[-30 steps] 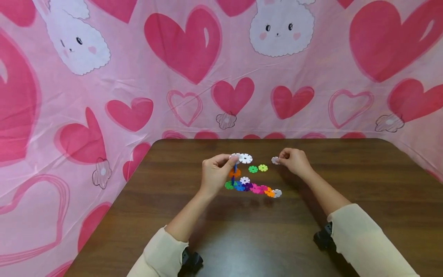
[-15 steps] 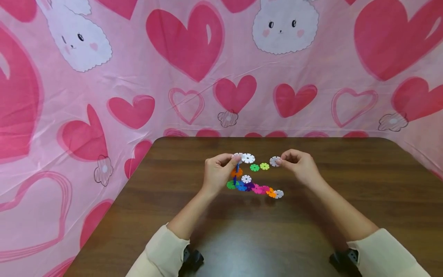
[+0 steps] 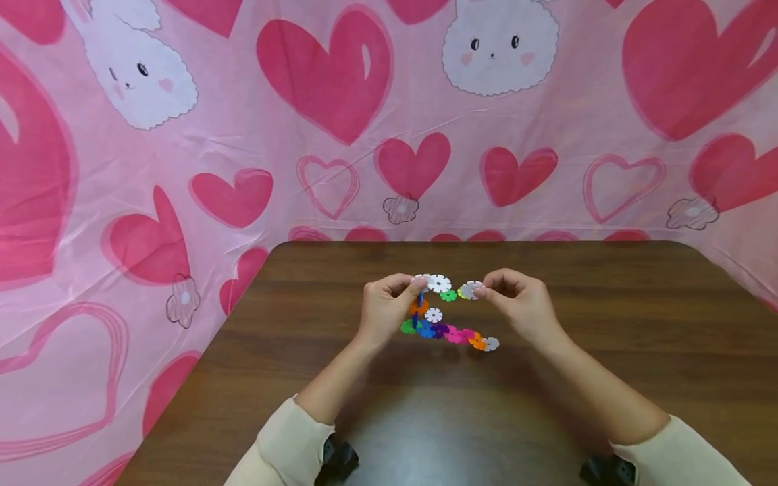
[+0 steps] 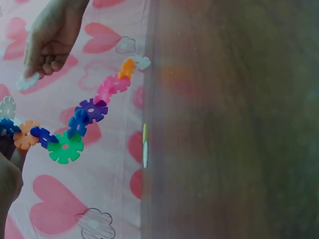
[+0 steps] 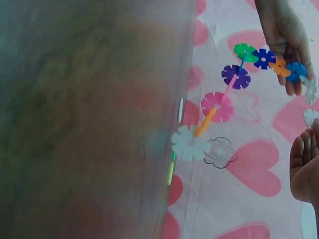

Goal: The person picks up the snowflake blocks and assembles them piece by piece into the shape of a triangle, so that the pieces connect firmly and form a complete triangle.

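Observation:
In the head view my left hand (image 3: 387, 310) pinches the upper end of a chain of interlocked, notched snowflake discs, beside a white disc (image 3: 439, 283). Blue, orange, green, purple and pink discs (image 3: 454, 334) follow along the chain, and a white disc (image 5: 191, 143) forms its free end. The chain hangs above the table, bent like an L. My right hand (image 3: 523, 304) pinches a separate white snowflake disc (image 3: 469, 291) between thumb and fingers. A small gap parts this disc from the white one at the chain's upper end.
Loose green (image 3: 448, 295) and white (image 3: 433, 315) discs lie on the brown wooden table (image 3: 474, 418). A yellow disc (image 4: 145, 132) lies there too, mostly covered in the head view by the right hand's disc. A pink heart-print cloth (image 3: 419, 81) hangs behind the table.
My right hand has brought its white disc leftward and slightly down, toward the chain's upper end, now overlapping the yellow disc. My left hand keeps its hold, almost still.

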`<action>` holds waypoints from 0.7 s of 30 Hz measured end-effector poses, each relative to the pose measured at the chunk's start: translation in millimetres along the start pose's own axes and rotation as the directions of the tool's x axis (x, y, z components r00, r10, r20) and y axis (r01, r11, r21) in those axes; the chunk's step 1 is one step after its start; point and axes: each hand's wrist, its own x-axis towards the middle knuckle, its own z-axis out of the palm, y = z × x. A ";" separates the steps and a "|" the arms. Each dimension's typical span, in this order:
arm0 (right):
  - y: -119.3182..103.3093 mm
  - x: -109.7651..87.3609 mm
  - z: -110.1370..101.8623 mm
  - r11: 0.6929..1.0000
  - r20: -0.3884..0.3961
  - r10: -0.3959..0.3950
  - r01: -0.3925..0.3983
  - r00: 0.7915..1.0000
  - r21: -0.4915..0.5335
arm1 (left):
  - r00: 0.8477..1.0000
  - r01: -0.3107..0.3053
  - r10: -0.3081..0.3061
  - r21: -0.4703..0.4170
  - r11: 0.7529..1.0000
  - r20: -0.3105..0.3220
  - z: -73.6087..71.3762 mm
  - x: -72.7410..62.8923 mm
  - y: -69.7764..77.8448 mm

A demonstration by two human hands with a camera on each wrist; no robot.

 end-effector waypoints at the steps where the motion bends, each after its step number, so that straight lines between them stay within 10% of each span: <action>1: -0.8 -0.3 1.2 1.000 -0.003 -0.001 0.001 1.000 0.003 | 1.000 0.004 -0.004 -0.001 1.000 0.005 0.4 -0.2 -0.4; 21: -7.1 -2.6 10.7 0.994 -0.029 -0.038 0.040 0.999 0.103 | 0.999 0.004 -0.002 -0.047 0.999 0.047 8.5 -2.4 -0.7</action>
